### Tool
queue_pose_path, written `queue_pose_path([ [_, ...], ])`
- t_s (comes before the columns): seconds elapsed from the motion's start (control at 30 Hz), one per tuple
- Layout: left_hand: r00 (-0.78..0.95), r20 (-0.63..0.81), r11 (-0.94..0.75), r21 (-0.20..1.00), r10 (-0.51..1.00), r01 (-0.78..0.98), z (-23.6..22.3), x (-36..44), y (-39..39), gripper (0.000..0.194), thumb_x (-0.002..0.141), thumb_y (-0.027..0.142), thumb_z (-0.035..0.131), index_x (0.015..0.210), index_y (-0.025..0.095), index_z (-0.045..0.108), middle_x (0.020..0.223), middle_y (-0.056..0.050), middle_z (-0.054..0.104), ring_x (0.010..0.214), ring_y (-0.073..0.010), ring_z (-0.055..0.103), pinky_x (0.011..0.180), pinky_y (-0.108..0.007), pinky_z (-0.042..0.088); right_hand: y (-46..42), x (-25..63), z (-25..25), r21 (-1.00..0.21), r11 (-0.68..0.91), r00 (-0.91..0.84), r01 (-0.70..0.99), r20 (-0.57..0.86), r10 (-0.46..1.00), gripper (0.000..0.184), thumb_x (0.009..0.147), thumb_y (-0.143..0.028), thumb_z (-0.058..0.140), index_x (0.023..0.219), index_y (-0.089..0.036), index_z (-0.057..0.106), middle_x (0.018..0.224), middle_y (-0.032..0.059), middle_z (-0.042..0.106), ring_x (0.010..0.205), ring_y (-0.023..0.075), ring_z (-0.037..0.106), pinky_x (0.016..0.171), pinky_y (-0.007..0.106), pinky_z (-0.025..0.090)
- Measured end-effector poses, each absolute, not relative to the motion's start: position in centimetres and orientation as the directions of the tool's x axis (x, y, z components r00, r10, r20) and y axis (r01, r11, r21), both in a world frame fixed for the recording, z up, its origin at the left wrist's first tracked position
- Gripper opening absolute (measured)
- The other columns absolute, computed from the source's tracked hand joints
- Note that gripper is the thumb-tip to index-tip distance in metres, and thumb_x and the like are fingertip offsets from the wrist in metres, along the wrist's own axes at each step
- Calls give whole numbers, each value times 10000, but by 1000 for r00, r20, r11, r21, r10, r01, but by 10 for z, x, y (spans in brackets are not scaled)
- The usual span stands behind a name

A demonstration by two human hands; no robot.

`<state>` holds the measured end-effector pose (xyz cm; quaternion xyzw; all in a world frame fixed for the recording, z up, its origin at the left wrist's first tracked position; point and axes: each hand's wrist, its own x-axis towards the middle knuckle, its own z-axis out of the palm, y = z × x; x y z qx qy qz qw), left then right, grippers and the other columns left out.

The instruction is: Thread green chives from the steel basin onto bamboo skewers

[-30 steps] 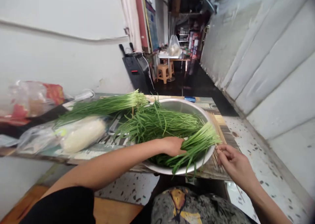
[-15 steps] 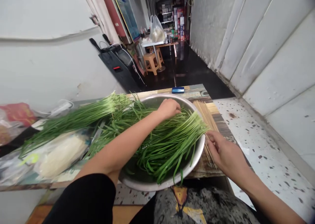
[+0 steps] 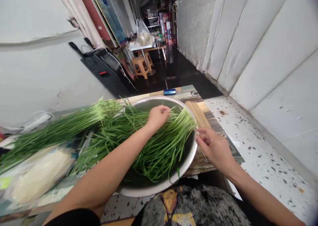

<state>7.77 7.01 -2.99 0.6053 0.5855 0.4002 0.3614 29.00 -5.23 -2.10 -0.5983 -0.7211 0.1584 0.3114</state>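
1. Green stalks (image 3: 159,150) fill the metal basin (image 3: 184,173) at the centre of the head view, their pale ends gathered at its right side, near the rim.
2. Near the basin's upper middle, the left hand (image 3: 159,116) has thumb and fingers closed on what looks like a pale stem (image 3: 171,109). Pinching near the cut end should let it lie even with the others without bruising.
3. Right of centre, the right hand (image 3: 215,146) pinches a thin stick (image 3: 195,129), its tip at the pale ends. Steady, light pressure there should avoid splitting them.
4. Loose sticks (image 3: 198,113) lie beside the basin on the surface (image 3: 202,166), within easy reach.
5. Another green bundle (image 3: 62,123) lies at left, above a bagged white mass (image 3: 43,174); keeping its leaves apart from the basin's should limit tangling.
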Motion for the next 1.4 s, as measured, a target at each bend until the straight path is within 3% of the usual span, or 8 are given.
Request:
queue_pose_path([
  [0.1, -54, -90, 96, 986, 994, 135, -34, 81, 69, 198, 688, 212, 608, 839, 99, 667, 661, -37, 629, 557, -105, 524, 572, -227, 403, -51, 290, -24, -639, 233, -65, 733, 275, 959, 289, 860, -400, 490, 979, -184, 640, 634, -6, 674, 551, 128, 615, 564, 242, 450],
  [0.23, -61, -136, 137, 990, 989, 20, -34, 88, 72, 187, 653, 162, 629, 817, 83, 670, 651, -35, 627, 542, -87, 511, 562, -218, 398, -48, 293, -25, -669, 285, -94, 687, 308, 947, 273, 870, -340, 483, 965, -199, 697, 882, 25, 729, 750, 155, 683, 684, 256, 520],
  [0.57, -58, -41, 47, 994, 997, 103, -37, 94, 73, 193, 659, 176, 629, 824, 100, 695, 672, -41, 646, 569, -101, 532, 598, -232, 430, -42, 296, -21, -717, 283, -148, 637, 247, 958, 268, 856, -315, 512, 1020, -238, 709, 989, -2, 709, 865, 177, 687, 814, 319, 558],
  [0.87, -39, 21, -16, 994, 999, 111, -42, 100, 72, 223, 671, 273, 658, 827, 122, 710, 744, -55, 676, 645, -124, 565, 660, -246, 440, -42, 296, -21, -720, 279, -158, 635, 233, 960, 274, 862, -311, 505, 1048, -261, 699, 1009, -10, 703, 882, 174, 684, 812, 314, 558],
  [1.4, -108, -79, 82, 996, 991, 26, -38, 103, 69, 188, 645, 240, 663, 786, 121, 695, 745, -40, 667, 625, -102, 533, 676, -241, 435, -42, 295, -24, -740, 248, -109, 625, 233, 966, 267, 849, -328, 523, 1010, -225, 709, 958, 2, 717, 829, 174, 691, 769, 309, 570],
])
